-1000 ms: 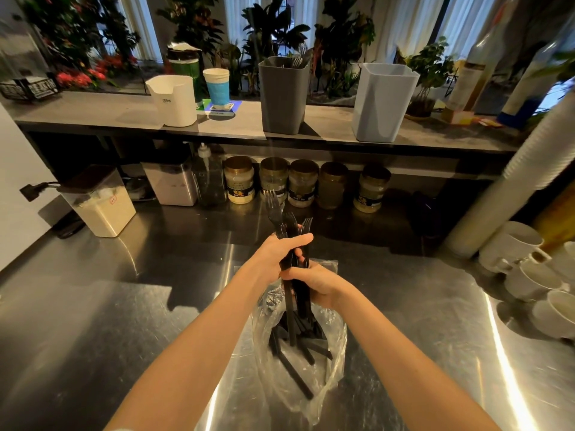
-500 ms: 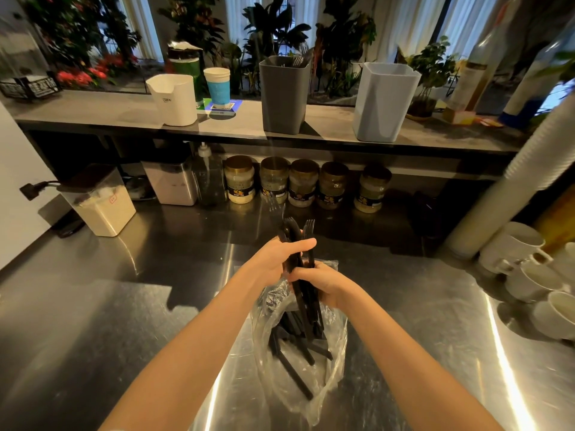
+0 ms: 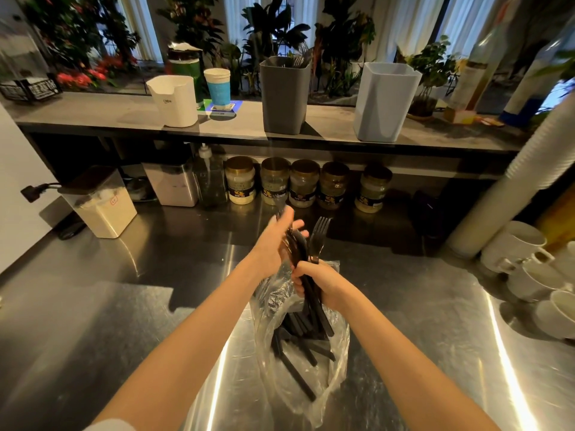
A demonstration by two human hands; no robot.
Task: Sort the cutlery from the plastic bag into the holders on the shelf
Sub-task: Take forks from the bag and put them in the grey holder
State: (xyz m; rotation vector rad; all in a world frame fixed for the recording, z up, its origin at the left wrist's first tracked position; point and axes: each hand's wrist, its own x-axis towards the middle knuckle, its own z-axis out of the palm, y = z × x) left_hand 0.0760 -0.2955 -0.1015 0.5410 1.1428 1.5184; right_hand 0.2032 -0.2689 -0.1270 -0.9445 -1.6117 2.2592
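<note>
Both hands sit close together at frame centre, just above the plastic bag (image 3: 337,359), which sits on the steel bench (image 3: 93,321). The right hand (image 3: 320,283) is clamped round the handles of the black cutlery (image 3: 301,248), a bundle whose lower ends sit inside the bag mouth. The left hand (image 3: 272,244) has its fingers curled round the bundle's upper ends, thumb raised. One fork (image 3: 320,231) stands up on the bundle's right side. More black pieces lie loose in the bag bottom. The shelf (image 3: 242,126) runs across the upper frame and carries a white holder (image 3: 174,101), a dark grey holder (image 3: 284,94) with metal fork tips at the rim, and a pale grey holder (image 3: 384,101). A row of jars (image 3: 303,183) sits under the shelf, and white mugs (image 3: 522,244) are at right.
</note>
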